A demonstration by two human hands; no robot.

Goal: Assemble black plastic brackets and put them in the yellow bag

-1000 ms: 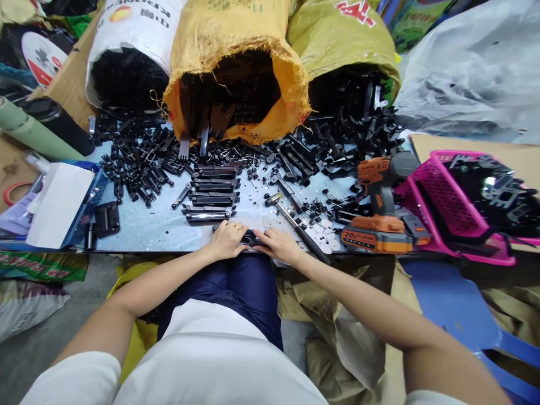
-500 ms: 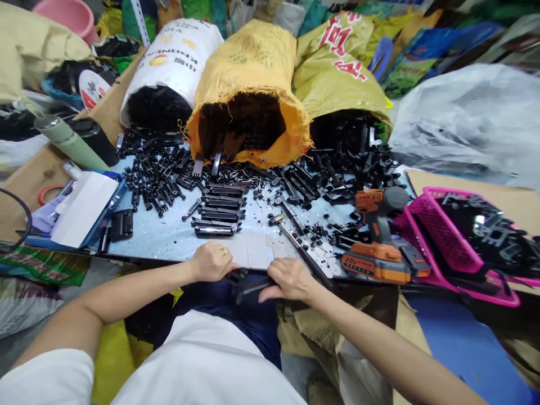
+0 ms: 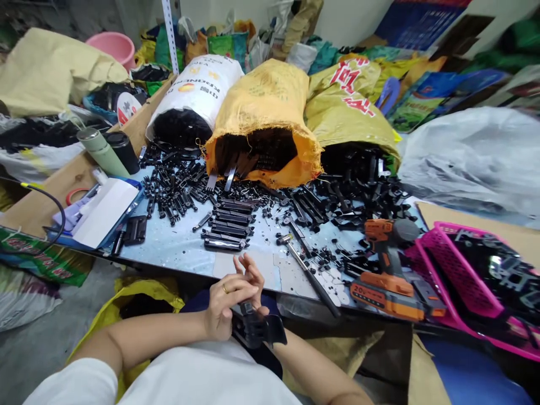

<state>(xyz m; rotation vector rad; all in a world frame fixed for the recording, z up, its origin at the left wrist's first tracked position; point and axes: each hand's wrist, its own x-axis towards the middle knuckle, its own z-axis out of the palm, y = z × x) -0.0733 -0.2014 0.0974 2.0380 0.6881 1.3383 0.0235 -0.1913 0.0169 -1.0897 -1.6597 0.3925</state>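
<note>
Held close to my body, below the table's front edge, is a black plastic part [image 3: 255,329] with a clip-like end and a flat flap. My left hand [image 3: 221,301], with a ring on one finger, closes over its upper end. My right hand [image 3: 253,274] supports the part from behind, with its fingertips showing past the left fingers; its palm is mostly hidden. Just beyond the hands, a row of long black assembled pieces [image 3: 228,228] lies on the table. A hammer [image 3: 310,275] rests to the right of the hands, its handle over the table edge.
Loose black parts [image 3: 177,185] cover the back of the table before a white sack [image 3: 202,84], an orange sack [image 3: 261,95] and a yellow-green sack [image 3: 350,124]. An orange cordless drill [image 3: 388,275] and a pink basket [image 3: 459,270] stand right. A green bottle [image 3: 103,152] stands left.
My hands have come together, the right moving left and under the left, bringing the black part nearer my body. The head view has tilted up, showing more of the background.
</note>
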